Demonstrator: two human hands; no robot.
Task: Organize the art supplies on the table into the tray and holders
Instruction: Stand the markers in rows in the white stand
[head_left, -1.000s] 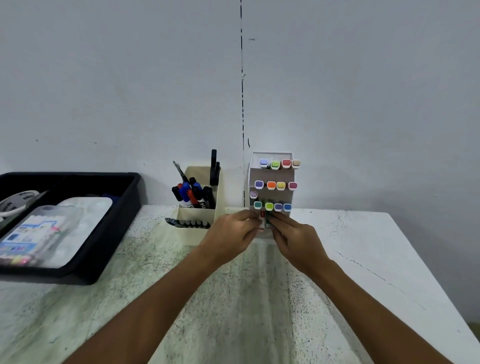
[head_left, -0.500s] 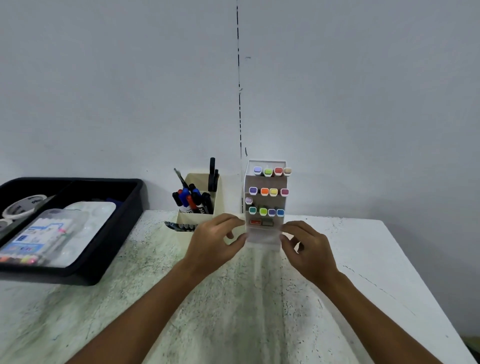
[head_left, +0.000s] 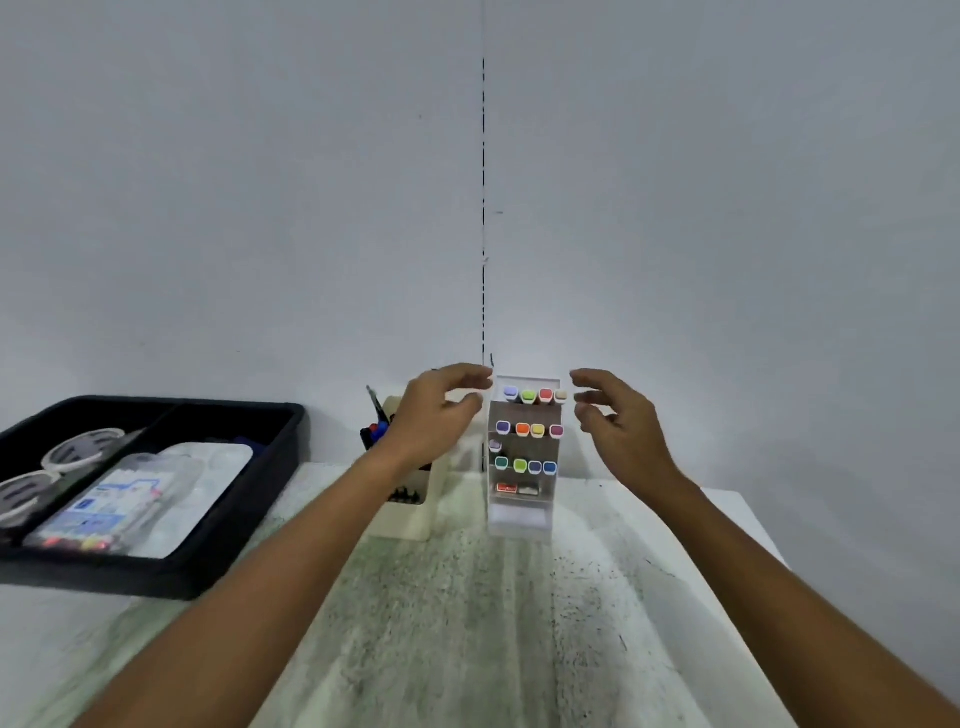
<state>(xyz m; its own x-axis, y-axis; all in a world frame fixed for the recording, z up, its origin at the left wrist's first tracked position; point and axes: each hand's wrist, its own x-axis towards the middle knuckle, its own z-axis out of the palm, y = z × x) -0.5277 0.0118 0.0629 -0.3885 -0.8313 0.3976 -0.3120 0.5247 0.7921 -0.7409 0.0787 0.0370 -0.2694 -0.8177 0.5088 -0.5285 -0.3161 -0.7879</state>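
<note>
A clear tiered marker holder stands on the table against the wall, with rows of markers whose coloured caps face me. My left hand hovers at its upper left and my right hand at its upper right; both have fingers apart, hold nothing, and stay a little off the holder. A cream pen holder with dark pens stands just left, partly hidden behind my left hand. A black tray sits at the left.
The black tray holds a clear marker pack, a white palette and tape rolls. The table's right edge runs close to my right arm. The grey wall stands directly behind the holders.
Both hands have let go of the holder's lower front and risen to either side of its top. The view has tilted upward, so everything sits lower in frame.
</note>
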